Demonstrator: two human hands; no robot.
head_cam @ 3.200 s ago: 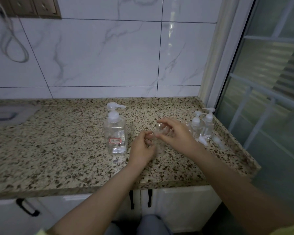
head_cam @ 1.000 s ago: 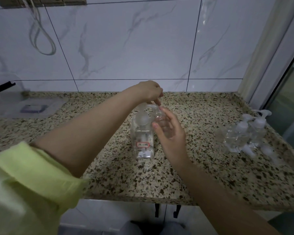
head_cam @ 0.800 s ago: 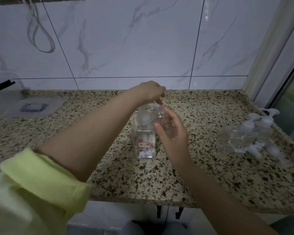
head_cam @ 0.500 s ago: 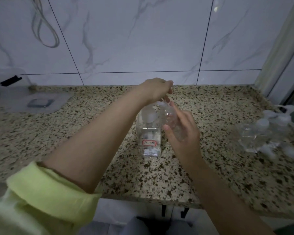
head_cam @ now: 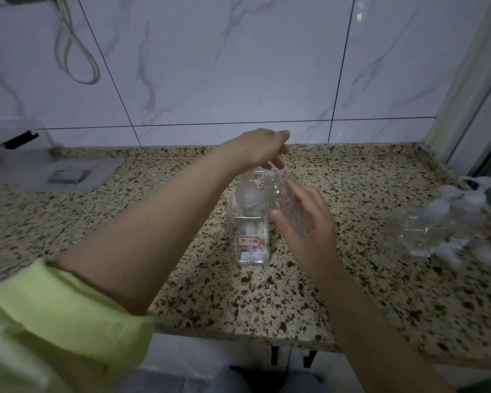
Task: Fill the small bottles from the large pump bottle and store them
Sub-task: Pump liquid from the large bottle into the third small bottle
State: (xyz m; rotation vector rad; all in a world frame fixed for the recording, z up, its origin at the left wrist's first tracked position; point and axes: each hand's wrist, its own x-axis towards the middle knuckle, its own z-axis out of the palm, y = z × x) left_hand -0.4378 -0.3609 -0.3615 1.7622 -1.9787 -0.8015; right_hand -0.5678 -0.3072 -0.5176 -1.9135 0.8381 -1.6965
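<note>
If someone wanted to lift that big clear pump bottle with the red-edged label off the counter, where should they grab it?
Probably round the square body of the big clear pump bottle, near the label, coming from the front. It stands upright on the speckled stone counter, and its flat sides give fingers a steady hold. The left hand covers the pump on top, and the right hand holds a small clear bottle beside it.

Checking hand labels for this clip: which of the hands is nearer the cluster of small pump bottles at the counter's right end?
Right. The right hand holds a small bottle mid-counter; the left hand is farther, atop the large pump bottle. Cluster.
</note>
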